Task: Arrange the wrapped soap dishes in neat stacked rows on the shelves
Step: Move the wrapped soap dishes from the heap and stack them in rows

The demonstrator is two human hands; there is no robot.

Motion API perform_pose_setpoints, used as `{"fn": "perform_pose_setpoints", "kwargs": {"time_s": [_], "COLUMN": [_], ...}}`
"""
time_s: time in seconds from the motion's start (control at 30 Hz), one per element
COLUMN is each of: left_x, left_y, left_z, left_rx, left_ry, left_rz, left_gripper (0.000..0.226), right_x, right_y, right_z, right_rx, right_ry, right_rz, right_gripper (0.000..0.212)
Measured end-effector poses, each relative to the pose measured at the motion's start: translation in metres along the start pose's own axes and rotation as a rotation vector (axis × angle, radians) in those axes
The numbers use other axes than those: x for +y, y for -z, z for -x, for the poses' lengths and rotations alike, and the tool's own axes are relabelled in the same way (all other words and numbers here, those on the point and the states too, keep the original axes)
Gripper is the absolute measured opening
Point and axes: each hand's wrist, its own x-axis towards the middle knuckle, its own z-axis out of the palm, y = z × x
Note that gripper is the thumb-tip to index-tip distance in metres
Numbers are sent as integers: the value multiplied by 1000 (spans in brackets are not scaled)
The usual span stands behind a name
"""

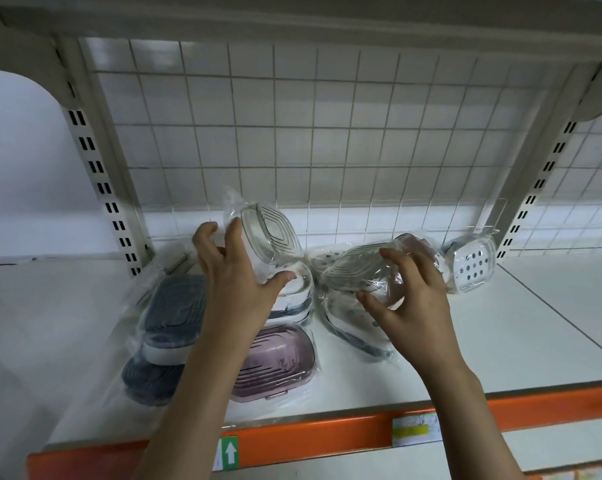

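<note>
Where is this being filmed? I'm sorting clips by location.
Probably a retail shop aisle: a white display shelf with an orange price-label strip, wire-grid backing, and plastic-wrapped soap dishes.

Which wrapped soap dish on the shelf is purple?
The purple soap dish lying at the shelf's front, below the left hand; its neighbours are dark blue or clear.

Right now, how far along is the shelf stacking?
Done: gray stack and pink dish sit in rows at left. In hand: left hand and right hand each hold a clear dish. Left: loose dishes at the right.
</note>
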Motion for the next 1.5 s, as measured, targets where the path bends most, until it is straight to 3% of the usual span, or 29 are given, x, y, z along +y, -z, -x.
{"fn": "perform_pose_setpoints", "kwargs": {"time_s": [0.3,0.47,0.6,1.03,1.27,1.5], "left_x": [-16,2,32,174,217,229], "left_y": [6,10,-9,-158,-196,-211], "left_z": [-16,-10,9,104,141,136], "left_rx": [-36,-20,82,151,49,45], "left_ry": [-121,-130,-125,-43,-49,34], "left_rz": [-79,-38,32,352,239,191], "left_gripper": [76,97,77,66,75,63], "right_x": [-1,3,15,171,228,239], "right_y": [1,12,28,171,206,211], "right_z": [2,1,-1,17,36,30], "right_rx": [6,4,48,131,119,146], "right_ry": [2,9,17,-28,-89,-110], "right_rz": [6,6,1,-4,-48,-67], "right_gripper": [59,59,58,60,62,64]}}
